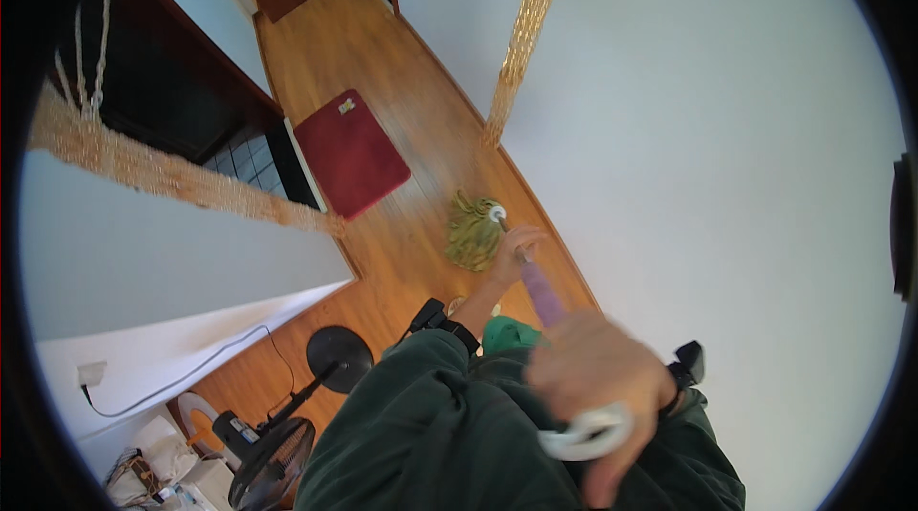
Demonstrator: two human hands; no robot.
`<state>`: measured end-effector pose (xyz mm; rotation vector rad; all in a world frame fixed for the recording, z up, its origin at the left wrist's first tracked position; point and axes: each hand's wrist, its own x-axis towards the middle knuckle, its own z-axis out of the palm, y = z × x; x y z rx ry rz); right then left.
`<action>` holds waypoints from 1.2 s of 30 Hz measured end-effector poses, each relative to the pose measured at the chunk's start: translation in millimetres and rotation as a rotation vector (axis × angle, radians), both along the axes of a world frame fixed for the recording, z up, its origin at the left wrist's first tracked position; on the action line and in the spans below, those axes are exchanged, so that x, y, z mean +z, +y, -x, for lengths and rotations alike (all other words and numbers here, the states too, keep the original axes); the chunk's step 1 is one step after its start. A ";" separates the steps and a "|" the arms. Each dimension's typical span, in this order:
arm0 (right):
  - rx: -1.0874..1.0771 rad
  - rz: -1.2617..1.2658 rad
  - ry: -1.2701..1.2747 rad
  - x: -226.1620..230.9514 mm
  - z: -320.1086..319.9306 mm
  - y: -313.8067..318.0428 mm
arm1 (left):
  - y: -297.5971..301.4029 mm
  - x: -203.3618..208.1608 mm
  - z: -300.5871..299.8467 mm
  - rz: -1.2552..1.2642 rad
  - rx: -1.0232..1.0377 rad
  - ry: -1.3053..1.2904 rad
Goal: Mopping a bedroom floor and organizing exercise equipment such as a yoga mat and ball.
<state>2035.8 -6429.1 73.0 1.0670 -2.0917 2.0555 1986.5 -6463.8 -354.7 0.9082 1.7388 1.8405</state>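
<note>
A mop with green strands point(473, 234) rests on the wood floor, and its pole with a purple sleeve point(543, 296) slants back toward me. Down near the mop head, my left hand point(514, 253) is closed around the pole. Higher up, my right hand point(598, 368) is wrapped over the handle, blurred by motion, with its thumb sticking out. Below that hand, the handle's white looped end point(588, 433) shows. Part of the pole is hidden under the right hand.
A red mat point(352, 152) lies by a doorway on the left. Gold bead strands hang at the right wall point(531, 33) and the left opening point(191, 176). A black fan point(273, 463) with a round base point(339, 358) and a cord stands at lower left, beside clutter.
</note>
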 end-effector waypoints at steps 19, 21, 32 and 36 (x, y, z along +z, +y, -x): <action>0.342 -0.141 0.025 -88.6 166.2 20.0 | -19.2 -74.5 250.1 0.195 0.730 0.171; 0.361 -0.209 0.023 -106.7 179.5 21.0 | -18.1 -76.5 268.0 0.210 0.758 0.211; 0.083 -0.219 -0.011 -118.1 300.9 81.2 | 29.4 -96.3 411.4 0.345 0.791 0.079; -0.094 -0.191 -0.191 -150.7 348.5 98.5 | 46.2 -94.5 482.8 0.370 0.857 -0.088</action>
